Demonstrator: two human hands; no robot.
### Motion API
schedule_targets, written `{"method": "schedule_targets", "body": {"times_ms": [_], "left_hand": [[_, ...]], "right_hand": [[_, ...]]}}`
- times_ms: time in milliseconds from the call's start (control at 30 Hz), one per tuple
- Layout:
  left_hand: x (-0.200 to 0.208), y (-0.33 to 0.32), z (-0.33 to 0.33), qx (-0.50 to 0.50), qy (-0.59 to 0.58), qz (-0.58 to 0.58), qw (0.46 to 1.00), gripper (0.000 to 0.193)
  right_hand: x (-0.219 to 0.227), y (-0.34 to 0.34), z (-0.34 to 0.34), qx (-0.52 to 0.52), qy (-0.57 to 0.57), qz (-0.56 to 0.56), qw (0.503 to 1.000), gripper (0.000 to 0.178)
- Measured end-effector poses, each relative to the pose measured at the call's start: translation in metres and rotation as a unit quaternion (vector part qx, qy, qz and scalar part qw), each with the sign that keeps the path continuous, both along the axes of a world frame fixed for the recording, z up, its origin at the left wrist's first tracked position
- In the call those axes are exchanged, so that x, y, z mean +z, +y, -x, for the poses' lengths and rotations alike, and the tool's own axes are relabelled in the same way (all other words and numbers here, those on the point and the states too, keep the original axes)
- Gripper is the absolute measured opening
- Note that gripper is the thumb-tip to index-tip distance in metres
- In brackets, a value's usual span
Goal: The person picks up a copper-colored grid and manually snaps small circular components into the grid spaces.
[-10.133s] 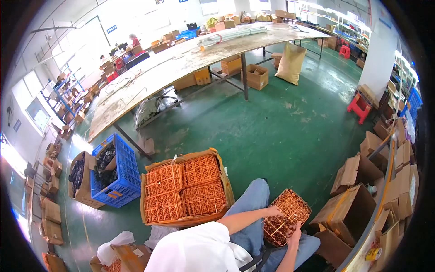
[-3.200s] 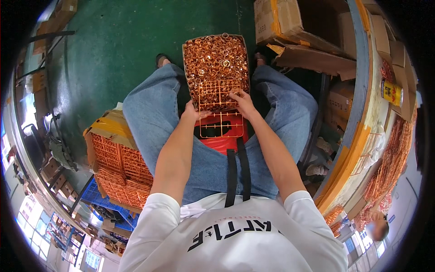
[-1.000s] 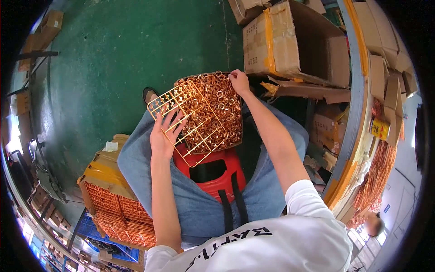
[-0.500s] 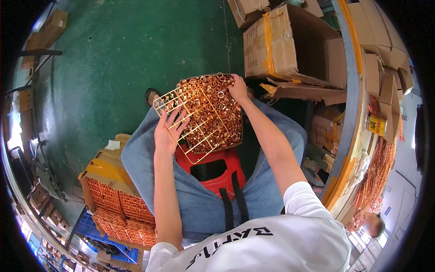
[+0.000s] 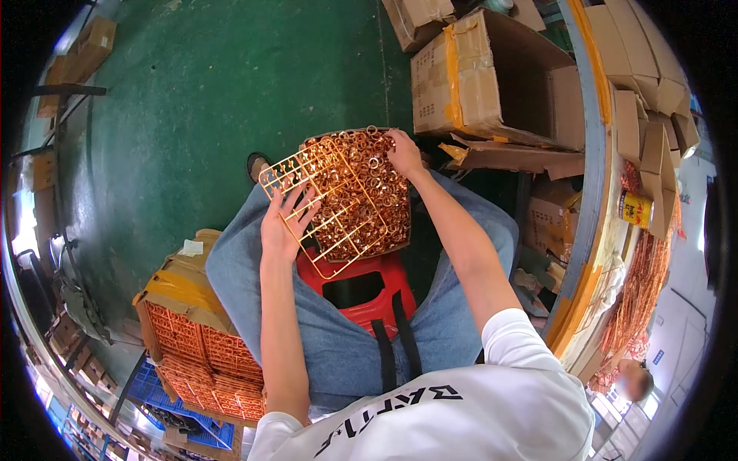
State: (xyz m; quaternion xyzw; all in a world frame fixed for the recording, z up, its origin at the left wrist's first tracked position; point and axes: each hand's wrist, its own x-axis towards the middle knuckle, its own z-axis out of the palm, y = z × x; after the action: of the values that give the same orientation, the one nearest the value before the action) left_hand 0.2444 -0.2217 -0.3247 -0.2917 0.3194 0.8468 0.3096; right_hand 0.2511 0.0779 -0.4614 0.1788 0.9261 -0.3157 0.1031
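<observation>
I sit on a red plastic stool (image 5: 361, 280) with my knees apart. My left hand (image 5: 283, 223) grips an orange plastic frame (image 5: 327, 203) of small ring parts by its near left side. My right hand (image 5: 403, 152) rests on the far edge of the same frame, fingers on the rings. Below the frame lies a shallow cardboard tray (image 5: 384, 223) heaped with loose orange rings, propped on my lap and the stool. The frame's left part is mostly bare grid; its right part is hard to tell from the loose rings beneath.
A carton (image 5: 196, 330) stacked with more orange frames stands by my left thigh, on a blue crate (image 5: 188, 422). Open empty cartons (image 5: 492, 77) stand ahead on the right on the green floor (image 5: 207, 92). A curved shelf (image 5: 584, 192) with boxes runs along the right.
Ten seconds ago I was turned toward the carton of frames. Since then a frame has come onto my lap, and in the last second it has barely shifted between my hands.
</observation>
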Motion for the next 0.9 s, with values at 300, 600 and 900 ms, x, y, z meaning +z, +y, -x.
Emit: {"method": "schedule_targets", "body": {"times_ms": [300,600,900], "left_hand": [[0.003,0.001,0.001,-0.003,-0.003,-0.001,1.0,0.042],[0.001,-0.002,0.0,0.0,-0.01,-0.001,1.0,0.041],[0.001,0.002,0.0,-0.002,-0.012,0.008,1.0,0.041]], "right_hand": [[0.007,0.012,0.006,-0.009,-0.01,-0.023,1.0,0.039],[0.013,0.018,0.008,-0.012,-0.048,-0.008,0.999,0.04],[0.002,0.024,0.01,0.001,-0.041,0.007,0.999,0.045]]}}
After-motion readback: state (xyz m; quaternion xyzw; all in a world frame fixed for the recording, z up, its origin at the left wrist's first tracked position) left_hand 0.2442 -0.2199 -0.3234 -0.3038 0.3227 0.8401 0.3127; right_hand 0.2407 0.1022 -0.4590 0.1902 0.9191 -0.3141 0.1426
